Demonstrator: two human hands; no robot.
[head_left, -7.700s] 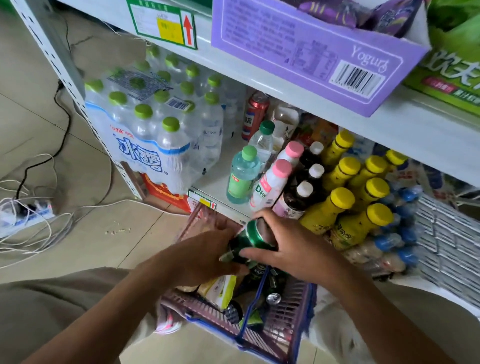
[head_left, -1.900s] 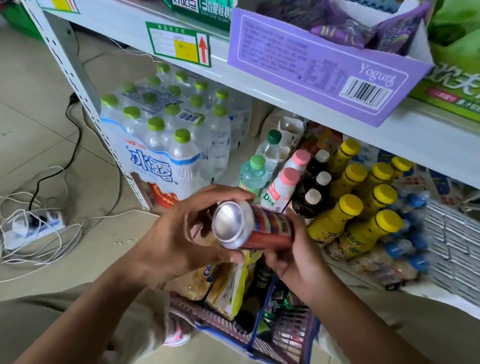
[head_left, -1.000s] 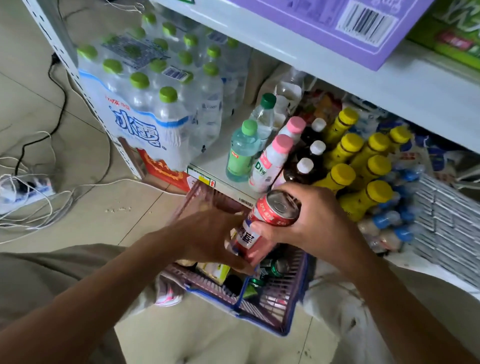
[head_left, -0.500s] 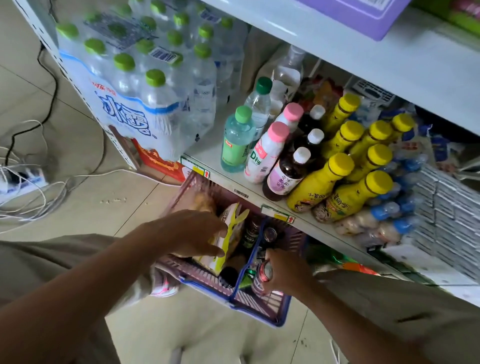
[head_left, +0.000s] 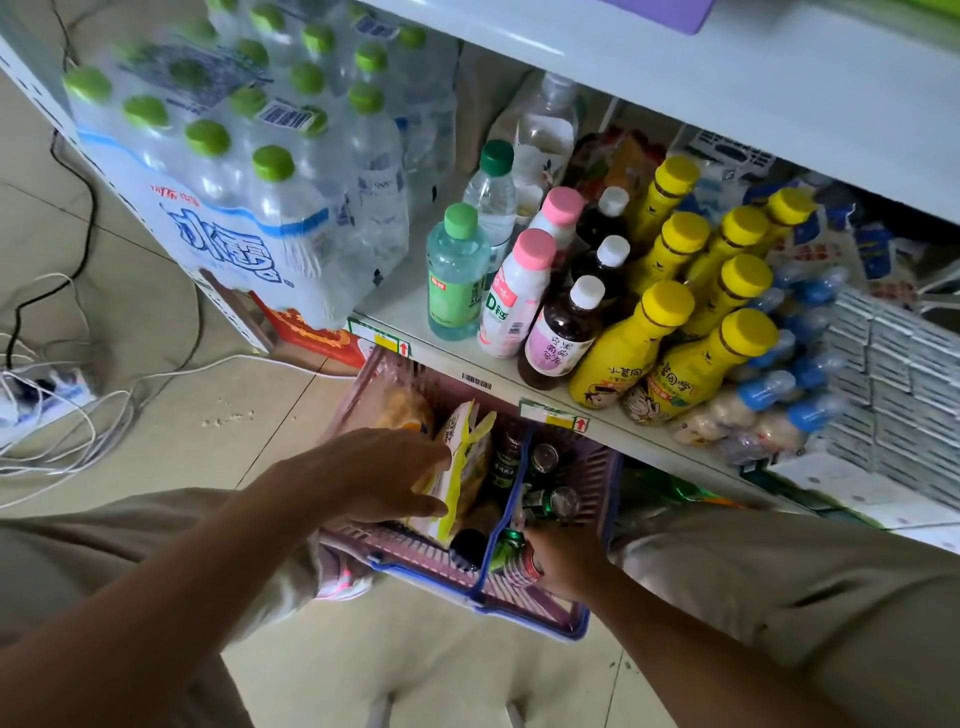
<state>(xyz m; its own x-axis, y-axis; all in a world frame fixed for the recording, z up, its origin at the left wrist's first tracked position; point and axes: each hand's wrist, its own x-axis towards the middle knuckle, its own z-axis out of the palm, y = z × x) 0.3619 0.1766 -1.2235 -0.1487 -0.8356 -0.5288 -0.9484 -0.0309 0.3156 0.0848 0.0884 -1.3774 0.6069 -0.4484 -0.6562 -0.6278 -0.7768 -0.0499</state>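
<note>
A pink shopping basket (head_left: 602, 473) with a blue rim and handle stands on the floor under the low shelf. My right hand (head_left: 566, 564) is down in its near right corner, gripping a red can (head_left: 524, 566). My left hand (head_left: 374, 478) hovers over the basket's left side, fingers straight, touching a yellow snack bag (head_left: 462, 467). Several cans (head_left: 545, 457) and a dark bottle (head_left: 467, 551) lie inside the basket.
The white shelf edge (head_left: 467, 371) holds a shrink-wrapped water pack (head_left: 249, 171), a green bottle (head_left: 454, 275), pink-capped bottles (head_left: 514, 296), dark bottles (head_left: 566, 332) and yellow bottles (head_left: 639, 343). A power strip with tangled cables (head_left: 47, 395) lies on the floor at left.
My right hand has carried the red can from in front of the shelf down into the basket's near right corner. My left hand has let go of it and moved to the snack bag.
</note>
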